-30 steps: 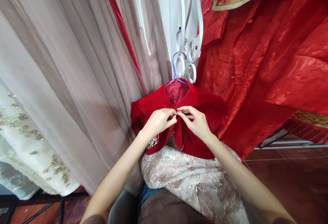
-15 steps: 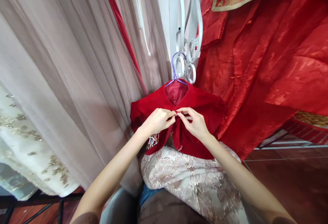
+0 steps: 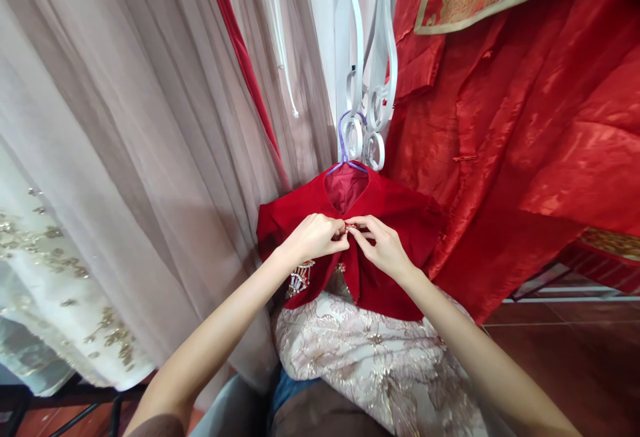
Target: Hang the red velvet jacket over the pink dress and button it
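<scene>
A short dark-red velvet jacket (image 3: 305, 207) hangs on a purple hanger (image 3: 345, 150). Both hands meet at its front opening, just under the neckline. My left hand (image 3: 317, 233) is closed, thumb and finger pinching the left front edge at a small beaded fastener (image 3: 350, 227). From the other side my right hand (image 3: 383, 243) pinches the same fastener, its other fingers loosely curled. Fingertips partly hide the fastener. A beaded tassel ornament (image 3: 301, 275) shows below my left wrist. Under the jacket is a pale floral brocade garment (image 3: 370, 350) with metallic thread.
White scrolled metalwork (image 3: 373, 117) stands behind the hanger. Sheer greyish-pink fabric (image 3: 150, 123) hangs at left, beside a white gold-embroidered cloth (image 3: 65, 270). Red satin garments (image 3: 500, 157) fill the right side above a reddish tiled floor (image 3: 565, 350).
The view has shifted slightly, so the scene sits a little lower. Both hands stay at the fastener with small finger movements, and the jacket's lower front edges have shifted slightly.
</scene>
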Motion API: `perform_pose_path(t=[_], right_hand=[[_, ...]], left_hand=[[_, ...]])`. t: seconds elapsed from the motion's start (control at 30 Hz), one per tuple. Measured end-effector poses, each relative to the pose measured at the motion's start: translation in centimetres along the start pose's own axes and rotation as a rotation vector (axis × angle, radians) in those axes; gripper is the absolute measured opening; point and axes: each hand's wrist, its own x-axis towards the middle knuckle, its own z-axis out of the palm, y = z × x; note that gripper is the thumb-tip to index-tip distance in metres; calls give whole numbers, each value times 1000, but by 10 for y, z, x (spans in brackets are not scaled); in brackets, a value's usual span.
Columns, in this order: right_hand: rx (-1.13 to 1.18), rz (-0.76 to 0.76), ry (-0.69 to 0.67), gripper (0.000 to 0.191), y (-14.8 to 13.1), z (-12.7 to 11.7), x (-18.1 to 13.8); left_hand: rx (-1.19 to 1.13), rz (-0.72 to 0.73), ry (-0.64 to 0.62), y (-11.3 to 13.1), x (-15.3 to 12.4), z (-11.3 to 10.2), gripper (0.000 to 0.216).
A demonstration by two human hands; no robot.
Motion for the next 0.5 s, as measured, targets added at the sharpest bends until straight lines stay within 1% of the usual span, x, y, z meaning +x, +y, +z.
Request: perform_pose_path(t=[0.1,0.2,0.37,0.5], right_hand=[[6,3,5,20,0,2,1],[12,15,14,20,0,2,3],[13,33,30,21,-1,3,2],[23,30,29,21,-1,4,2]], left_hand=[[105,-2,13,1,2,3,13],[146,14,21,1,2,5,16],[42,22,32,-1,0,5,18],[-35,41,6,-4,0,3,21]])
